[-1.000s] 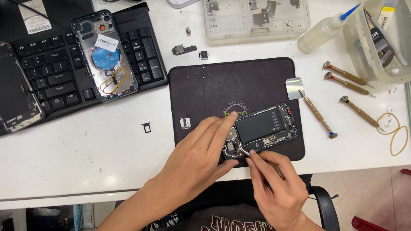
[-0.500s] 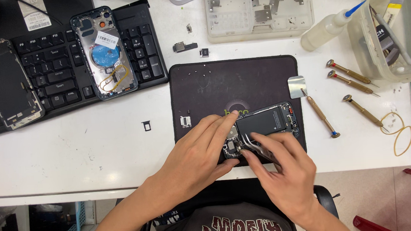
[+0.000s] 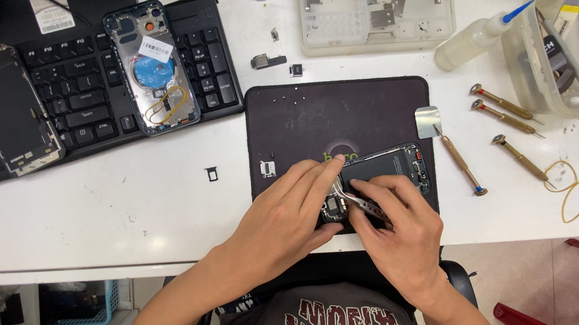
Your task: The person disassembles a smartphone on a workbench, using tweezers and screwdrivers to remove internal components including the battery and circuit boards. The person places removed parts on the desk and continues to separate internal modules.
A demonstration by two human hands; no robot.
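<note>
The left hand point(image 3: 286, 213) lies spread on the opened phone point(image 3: 384, 173) on the black mat point(image 3: 333, 113), fingers flat, gripping nothing. The right hand point(image 3: 397, 226) pinches metal tweezers point(image 3: 359, 204) over its lower end. A white barcode label point(image 3: 154, 49) (slanted rectangle) sits on the back housing point(image 3: 153, 67) across the keyboard point(image 3: 91, 94).

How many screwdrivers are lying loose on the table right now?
4, all right of the black mat: two upper, one beside the mat, one lower right. The bin may hide more.
</note>
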